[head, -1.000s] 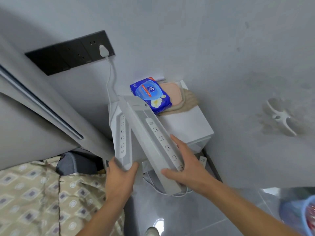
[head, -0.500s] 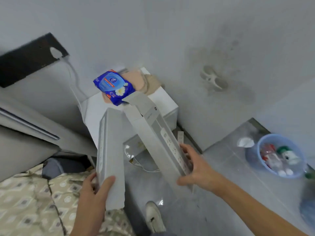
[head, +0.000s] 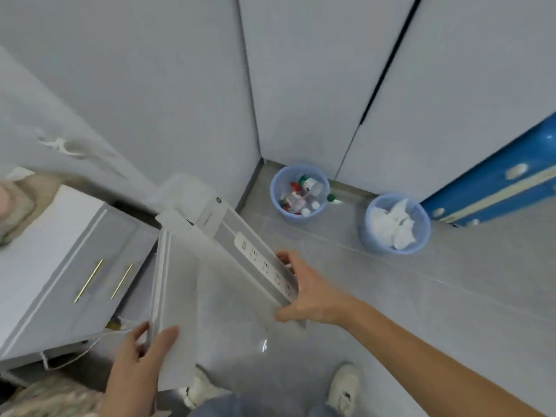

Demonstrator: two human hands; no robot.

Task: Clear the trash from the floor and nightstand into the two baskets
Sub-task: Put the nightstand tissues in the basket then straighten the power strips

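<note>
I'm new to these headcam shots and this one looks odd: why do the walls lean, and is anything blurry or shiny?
Head view: the wide-angle lens bends straight lines, so the wardrobe panels fan outward; the left edge is smeared, the nightstand soft, as is the box in the left hand; a small glare spot sits on the floor tile; light is even, shadows faint; the two baskets look fairly sharp.

The nightstand [head: 60,254] and blue cabinet [head: 496,182] run past the picture's edges; items in the left basket [head: 299,192] blur together.
</note>
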